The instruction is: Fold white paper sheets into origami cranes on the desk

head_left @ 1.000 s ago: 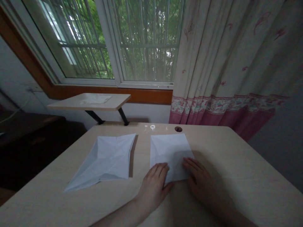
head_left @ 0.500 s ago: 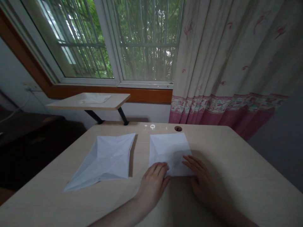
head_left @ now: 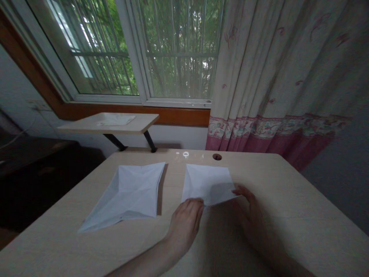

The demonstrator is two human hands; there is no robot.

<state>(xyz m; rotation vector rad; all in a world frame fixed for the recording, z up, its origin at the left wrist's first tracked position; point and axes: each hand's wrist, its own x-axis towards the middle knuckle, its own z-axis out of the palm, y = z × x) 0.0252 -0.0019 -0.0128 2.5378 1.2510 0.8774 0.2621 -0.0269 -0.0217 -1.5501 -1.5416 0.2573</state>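
A white square of folded paper point(head_left: 209, 182) lies on the desk in front of me, its near edge slanting and slightly raised at the right. At its near-left corner my left hand point(head_left: 187, 217) is closed, fingers together on the paper's edge. My right hand point(head_left: 249, 209) pinches the near-right corner between thumb and finger; part of that hand is in shadow. To the left rests another folded white paper point(head_left: 137, 192), larger, with creases and a long point towards me. Neither hand touches it.
The light wooden desk point(head_left: 115, 254) has a round cable hole point(head_left: 217, 157) near its back edge. At the back left stands a small raised shelf point(head_left: 83, 125) on black legs, with a piece of white paper point(head_left: 117, 120) on it. A curtain point(head_left: 268, 130) hangs behind on the right.
My right hand has gone from lying spread on the paper to pinching its right corner. The paper's near edge has lifted and the sheet has turned a little.
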